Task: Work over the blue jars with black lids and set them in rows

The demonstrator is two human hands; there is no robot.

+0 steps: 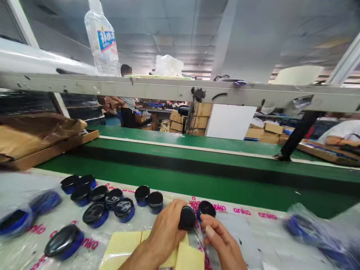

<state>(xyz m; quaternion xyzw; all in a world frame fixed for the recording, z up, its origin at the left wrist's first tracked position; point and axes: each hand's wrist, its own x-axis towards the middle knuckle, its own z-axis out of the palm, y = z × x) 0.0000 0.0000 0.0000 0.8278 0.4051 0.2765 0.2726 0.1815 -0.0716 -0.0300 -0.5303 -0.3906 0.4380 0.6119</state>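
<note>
My left hand (165, 228) is closed around a small round container with a black lid (187, 218), tilted so that its black face shows. My right hand (221, 240) is just to the right, thumb and fingers drawn together in a pinch; whatever is between them is too small to make out. Behind its fingertips stands another round container, black on top and blue below (206, 209). Yellow paper pieces (122, 243) lie under and beside my left hand. Several more black-and-blue containers (95, 214) stand on the left of the plastic-covered table.
Clear bags with blue items lie at the left (45, 200) and right (303, 227). A green conveyor belt (157, 176) runs behind the table, with a cardboard tray (56, 150) at left. A shelf beam (157, 85) above carries a plastic bottle (102, 41). People are beyond.
</note>
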